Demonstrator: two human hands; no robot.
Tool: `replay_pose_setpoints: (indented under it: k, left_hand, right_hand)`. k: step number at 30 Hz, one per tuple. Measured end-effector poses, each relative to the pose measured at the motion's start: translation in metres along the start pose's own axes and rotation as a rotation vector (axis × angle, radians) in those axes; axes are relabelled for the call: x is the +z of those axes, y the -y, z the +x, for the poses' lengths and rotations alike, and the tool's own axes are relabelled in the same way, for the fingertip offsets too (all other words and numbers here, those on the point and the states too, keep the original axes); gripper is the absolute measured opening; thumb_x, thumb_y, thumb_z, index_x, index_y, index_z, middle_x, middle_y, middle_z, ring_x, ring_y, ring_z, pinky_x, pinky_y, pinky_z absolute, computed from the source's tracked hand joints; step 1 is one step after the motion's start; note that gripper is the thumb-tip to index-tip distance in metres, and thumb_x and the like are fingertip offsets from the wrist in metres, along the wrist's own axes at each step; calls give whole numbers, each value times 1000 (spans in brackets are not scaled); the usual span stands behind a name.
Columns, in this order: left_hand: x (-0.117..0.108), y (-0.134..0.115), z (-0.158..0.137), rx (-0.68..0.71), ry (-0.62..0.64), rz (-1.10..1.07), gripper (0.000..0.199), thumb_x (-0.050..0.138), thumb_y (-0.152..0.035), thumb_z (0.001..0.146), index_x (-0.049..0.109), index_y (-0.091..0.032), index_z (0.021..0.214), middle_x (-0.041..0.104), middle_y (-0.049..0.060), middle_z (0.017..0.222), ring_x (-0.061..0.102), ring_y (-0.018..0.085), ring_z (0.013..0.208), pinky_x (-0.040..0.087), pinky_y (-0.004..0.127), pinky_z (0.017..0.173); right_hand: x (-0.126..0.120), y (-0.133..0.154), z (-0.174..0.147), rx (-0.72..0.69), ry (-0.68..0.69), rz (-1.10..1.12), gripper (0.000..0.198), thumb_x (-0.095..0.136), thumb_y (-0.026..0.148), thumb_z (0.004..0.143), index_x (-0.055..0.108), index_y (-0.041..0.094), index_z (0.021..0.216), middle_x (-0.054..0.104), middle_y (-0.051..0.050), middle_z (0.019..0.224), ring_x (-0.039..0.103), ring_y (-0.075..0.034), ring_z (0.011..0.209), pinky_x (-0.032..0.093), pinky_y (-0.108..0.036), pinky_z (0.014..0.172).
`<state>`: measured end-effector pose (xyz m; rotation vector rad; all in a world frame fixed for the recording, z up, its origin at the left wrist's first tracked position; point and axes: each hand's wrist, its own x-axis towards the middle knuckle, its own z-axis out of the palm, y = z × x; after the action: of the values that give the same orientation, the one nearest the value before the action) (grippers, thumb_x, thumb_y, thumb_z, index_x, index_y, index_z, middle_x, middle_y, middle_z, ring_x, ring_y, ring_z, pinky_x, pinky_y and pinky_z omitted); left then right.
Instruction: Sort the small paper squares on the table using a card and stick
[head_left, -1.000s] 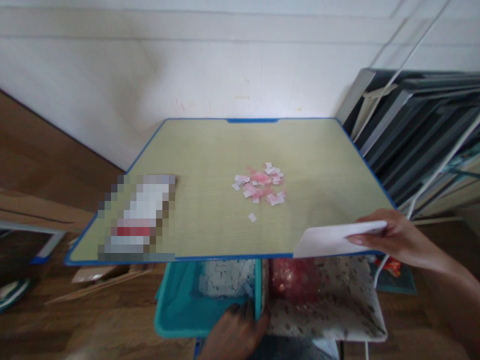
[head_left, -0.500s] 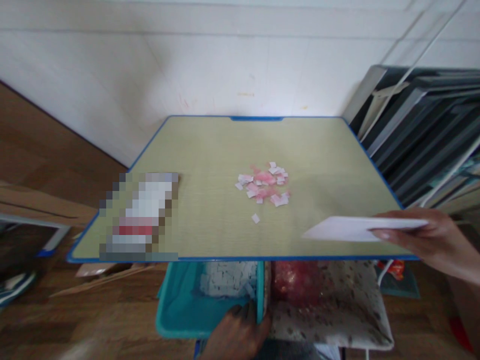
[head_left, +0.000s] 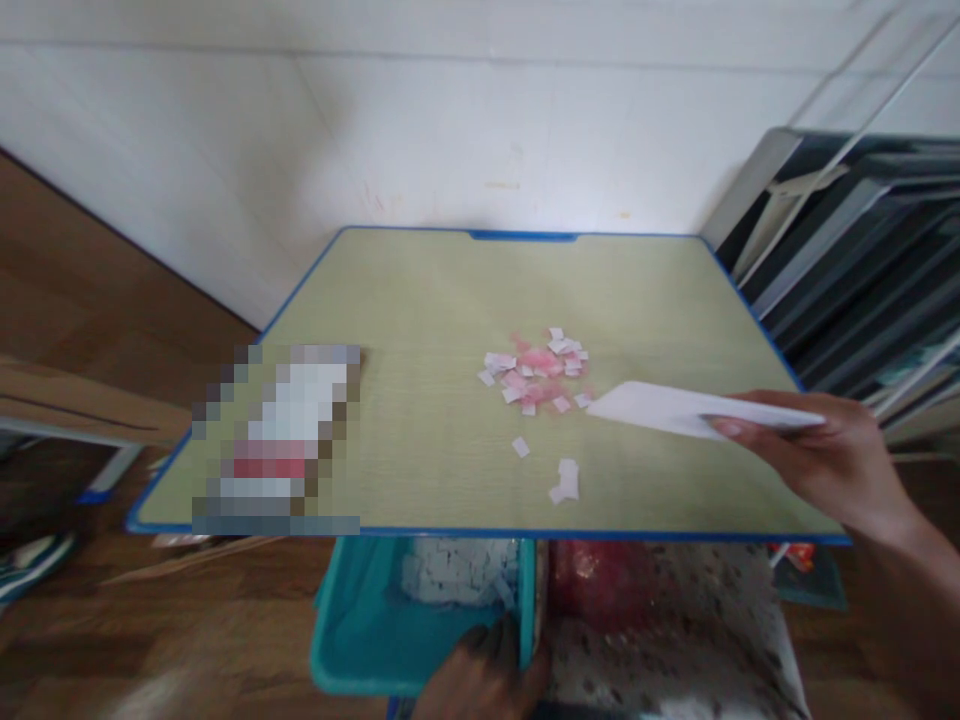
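Observation:
My right hand [head_left: 840, 455] is closed on a stiff white card [head_left: 667, 408], thumb on top. The card's pointed left end is at the right side of a loose heap of small white paper pieces [head_left: 566, 345] and pink powdery bits [head_left: 540, 360] on the table. One loose piece [head_left: 520, 447] and a small cluster of white pieces [head_left: 568, 480] lie nearer the front edge. Down below the table, my left hand [head_left: 484, 675] is closed on the right rim of a teal basin [head_left: 360, 640], which holds many white paper pieces [head_left: 457, 572].
A yellowish table [head_left: 420, 450] with a blue edge stands against the white wall. A blurred-out packet [head_left: 292, 420] lies at its left. Right of the basin is a red, shiny mass [head_left: 600, 580] on spotted cloth [head_left: 675, 670]. Dark folded panels [head_left: 877, 250] lean at the right.
My right hand and the card moved up and left to the heap. A small cluster of white pieces now lies closer to the front edge. My left hand stays at the basin.

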<state>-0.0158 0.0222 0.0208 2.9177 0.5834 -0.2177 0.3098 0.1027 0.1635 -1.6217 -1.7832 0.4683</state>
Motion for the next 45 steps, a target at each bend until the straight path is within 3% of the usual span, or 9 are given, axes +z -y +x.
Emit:
replay_pose_setpoints:
  k: [5,12,18,25,32,37,45]
  left_hand:
    - [-3,0,-3,-11,-99,-6,52,77,-20,67,51,-14,112,67,8,75,61,22,54,54,32,47]
    - [0,-1,-3,-10,-57,-11,53,75,-20,71,48,-13,116,68,11,80,61,22,56,53,32,49]
    - [-4,-2,-3,-15,-21,-46,43,68,-18,78,48,-13,116,67,10,81,63,23,62,54,33,53]
    - [-10,-1,2,-22,49,-73,37,61,-16,82,45,-14,116,66,9,81,63,23,59,53,34,48]
    - [-9,-2,-1,10,40,-66,48,64,-15,80,41,-10,122,66,11,83,64,26,70,55,34,52]
    - [-6,-3,-1,-20,16,-61,41,63,-18,81,44,-12,118,66,9,83,64,25,69,53,32,53]
    - [-2,-5,-1,-29,1,-76,39,63,-19,82,45,-12,116,66,11,87,64,25,71,54,34,56]
  right_hand:
    - [-1,5,-8,-89,64,32,11,62,31,80,73,27,80,71,2,62,59,-13,47,43,-22,41]
    - [7,28,-8,-193,246,169,20,59,21,82,74,24,95,76,0,78,68,-12,58,50,-17,50]
    - [44,40,-9,-158,264,222,22,55,24,86,71,30,100,75,2,94,70,-15,76,54,-24,64]
    - [61,54,-9,-7,86,128,19,53,26,86,72,24,86,69,3,60,63,-13,50,48,-23,46]
    - [82,74,-21,-73,262,316,24,50,24,86,72,29,96,76,2,82,70,-15,66,56,-25,59]
    - [79,75,-18,-62,230,255,25,51,23,86,71,30,100,76,1,86,71,-19,70,57,-28,62]
    - [83,81,-27,-157,312,318,25,50,25,86,71,31,100,75,0,93,71,-19,81,58,-30,68]
